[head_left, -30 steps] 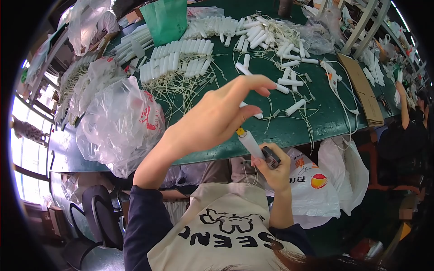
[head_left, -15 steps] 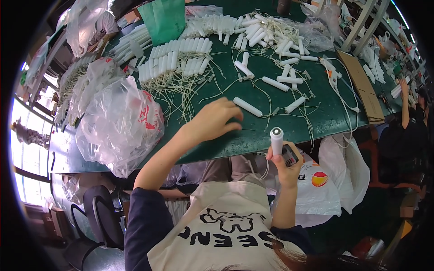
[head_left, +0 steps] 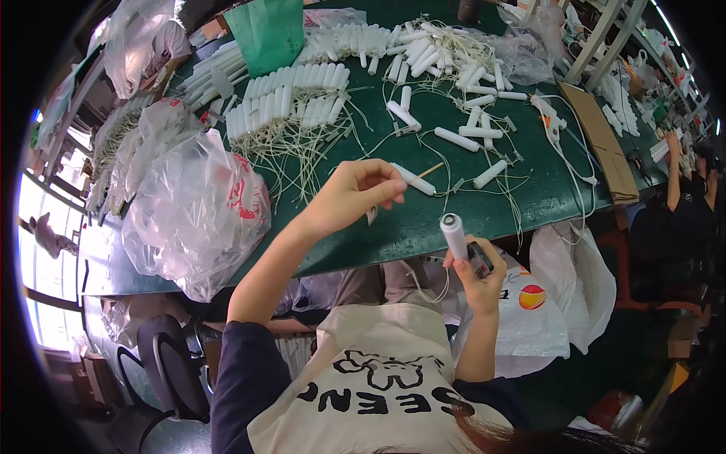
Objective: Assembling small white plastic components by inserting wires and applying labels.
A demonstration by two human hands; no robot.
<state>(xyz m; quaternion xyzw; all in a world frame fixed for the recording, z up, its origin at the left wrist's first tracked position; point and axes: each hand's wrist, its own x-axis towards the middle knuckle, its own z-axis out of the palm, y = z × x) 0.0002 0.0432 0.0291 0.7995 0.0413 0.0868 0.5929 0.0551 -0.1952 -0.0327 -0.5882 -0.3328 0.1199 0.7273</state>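
Note:
My left hand (head_left: 349, 198) is raised over the near part of the green table, its thumb and fingers pinching a thin tan stick (head_left: 428, 172) that points up and to the right. A small pale piece shows below the fingers; I cannot make out what it is. To the right, my right hand (head_left: 482, 284) grips a white tube (head_left: 454, 236) with its round metal-lined end facing up. A small black box-shaped device (head_left: 479, 260) is in the same grip. A thin white cord (head_left: 432, 293) hangs beside this hand. One white tube (head_left: 422, 184) lies behind the stick.
Rows of white tubes with wires (head_left: 291, 102) lie at the back left, and a tangled pile (head_left: 431, 49) behind. A large clear plastic bag (head_left: 193, 219) sits left, a green bag (head_left: 266, 34) farther back. Cardboard (head_left: 597, 144) lies right. Another person's arm (head_left: 673, 170) shows far right.
My left hand, bare before, has taken hold of the thin stick and lifted it from the table. My right hand has shifted slightly left, and the tube leans more to the left.

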